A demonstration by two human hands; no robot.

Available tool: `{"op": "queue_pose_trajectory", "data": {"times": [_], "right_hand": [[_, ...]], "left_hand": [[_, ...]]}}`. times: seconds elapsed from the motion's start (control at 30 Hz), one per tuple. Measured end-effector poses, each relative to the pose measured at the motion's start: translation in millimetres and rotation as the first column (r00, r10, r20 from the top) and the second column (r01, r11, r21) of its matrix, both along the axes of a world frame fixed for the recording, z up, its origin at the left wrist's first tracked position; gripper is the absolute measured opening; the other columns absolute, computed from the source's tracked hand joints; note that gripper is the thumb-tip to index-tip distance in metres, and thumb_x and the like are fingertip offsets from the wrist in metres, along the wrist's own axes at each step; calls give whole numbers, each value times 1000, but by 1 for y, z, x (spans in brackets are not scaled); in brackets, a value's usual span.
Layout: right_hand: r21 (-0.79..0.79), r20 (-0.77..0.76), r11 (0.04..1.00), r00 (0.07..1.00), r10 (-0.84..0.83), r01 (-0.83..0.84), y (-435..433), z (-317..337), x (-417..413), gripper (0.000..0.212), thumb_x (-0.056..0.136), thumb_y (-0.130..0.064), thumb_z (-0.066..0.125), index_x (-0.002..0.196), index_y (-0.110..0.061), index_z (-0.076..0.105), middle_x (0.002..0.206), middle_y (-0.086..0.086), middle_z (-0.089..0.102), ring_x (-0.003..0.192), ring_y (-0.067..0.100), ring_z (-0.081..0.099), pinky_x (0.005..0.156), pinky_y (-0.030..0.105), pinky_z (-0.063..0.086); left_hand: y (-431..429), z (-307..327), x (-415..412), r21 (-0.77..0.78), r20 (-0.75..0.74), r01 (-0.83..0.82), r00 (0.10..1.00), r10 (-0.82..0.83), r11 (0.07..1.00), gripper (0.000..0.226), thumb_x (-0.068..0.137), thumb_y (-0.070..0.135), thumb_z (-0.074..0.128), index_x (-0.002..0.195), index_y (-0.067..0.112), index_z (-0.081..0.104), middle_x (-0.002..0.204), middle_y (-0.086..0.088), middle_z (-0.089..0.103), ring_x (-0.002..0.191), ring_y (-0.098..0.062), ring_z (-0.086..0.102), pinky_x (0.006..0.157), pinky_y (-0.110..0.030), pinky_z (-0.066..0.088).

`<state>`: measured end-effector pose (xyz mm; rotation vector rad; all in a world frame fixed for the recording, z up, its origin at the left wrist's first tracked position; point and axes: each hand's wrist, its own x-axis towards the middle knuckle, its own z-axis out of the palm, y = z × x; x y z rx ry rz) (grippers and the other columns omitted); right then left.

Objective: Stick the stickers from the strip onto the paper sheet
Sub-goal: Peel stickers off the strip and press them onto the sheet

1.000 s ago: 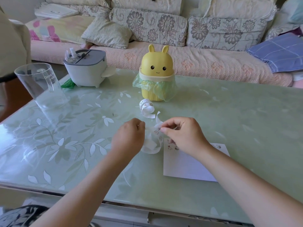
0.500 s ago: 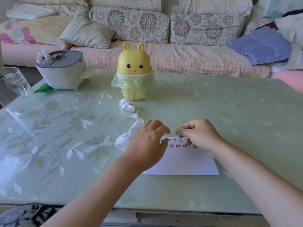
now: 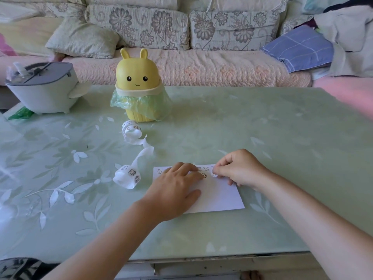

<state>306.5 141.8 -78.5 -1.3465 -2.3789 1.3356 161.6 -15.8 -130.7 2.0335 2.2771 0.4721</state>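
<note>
On a green glass table (image 3: 262, 138), a white paper sheet (image 3: 222, 197) lies just beside the curled sticker strip (image 3: 129, 176). The left hand (image 3: 175, 190) presses the sheet with flat fingers; the right hand (image 3: 240, 168) pinches a sticker (image 3: 214, 173) at the sheet's far edge.

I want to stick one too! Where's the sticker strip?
Look at the green table, in front of the yellow bunny bin. A curly white sticker strip trails from there toward the paper sheet; only it is a ribbon with tiny cartoons.
</note>
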Motion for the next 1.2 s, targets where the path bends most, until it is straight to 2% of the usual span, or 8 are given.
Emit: {"op": "queue_pose_trajectory", "data": {"times": [0.1, 0.27, 0.47, 0.57, 0.73, 0.87, 1.03, 1.2], "right_hand": [[-2, 23, 1000, 1000, -4, 4, 0, -5, -2, 7, 76, -20, 75, 73, -15, 77, 79, 8, 77, 49, 15, 57, 57, 25, 52], [16, 43, 999, 999, -29, 28, 0, -8, -7, 7, 74, -19, 75, 71, -13, 77, 80, 16, 75, 47, 19, 53, 51, 23, 48], [34, 63, 998, 997, -55, 53, -1, -8, -10, 5, 72, -16, 73, 68, -14, 76, 76, 15, 75, 45, 18, 54, 49, 22, 47], [67, 97, 996, 993, -69, 63, -3, -7, -13, 8, 71, -14, 71, 65, -15, 75, 58, 10, 68, 43, 19, 53, 49, 21, 48], [120, 181, 990, 979, -90, 69, -4, -7, -19, 8, 70, -15, 70, 66, -17, 76, 56, 3, 67, 46, 22, 60, 62, 30, 58], [191, 327, 982, 942, -69, 6, -5, -2, -24, 15, 69, -24, 64, 77, -22, 77, 62, 2, 73, 68, 23, 75, 74, 28, 58], [367, 458, 926, 883, -101, -84, -7, 5, -27, 21, 68, -34, 66, 81, -20, 74, 59, -5, 69, 62, 18, 69, 58, 20, 44], [458, 424, 885, 896, -132, -86, -6, 4, -13, 41, 68, -63, 75, 83, -26, 70, 80, -10, 68, 75, 18, 65, 63, 24, 48]], "left_hand": [[0, 0, 2, 3, 0, -1, 1000, 1, 1000, 51, 89, 52, 32, 131, 33, 53, 135, 12, 47, 124, -13, 41, 97, -29, 37], [2, -2, 0, -16, 6, -2, 1000, 3, 1000, 50, 87, 53, 33, 130, 35, 52, 135, 13, 46, 125, -11, 40, 98, -29, 36], [2, -1, 0, -26, -10, 1, 1000, -1, 1000, 51, 87, 53, 32, 130, 33, 52, 135, 13, 46, 124, -12, 40, 98, -29, 36], [2, 1, 1, -33, -25, -3, 1000, 2, 999, 51, 87, 52, 31, 129, 32, 52, 133, 12, 47, 122, -14, 41, 98, -30, 38], [1, 1, 7, -19, -92, -13, 996, 11, 1000, 48, 89, 42, 33, 134, 37, 48, 129, 5, 49, 115, -21, 46, 92, -36, 43], [2, 0, 11, -9, -119, -19, 993, 17, 1000, 48, 90, 37, 32, 135, 41, 48, 128, -1, 51, 112, -25, 48, 91, -41, 45], [3, -1, 12, -15, -125, -28, 992, 25, 1000, 49, 88, 36, 30, 133, 41, 50, 129, -1, 50, 113, -25, 47, 92, -41, 44], [5, 0, 14, -8, -130, -37, 991, 36, 999, 50, 86, 37, 31, 131, 40, 51, 127, -1, 51, 112, -25, 48, 90, -39, 44]]}}
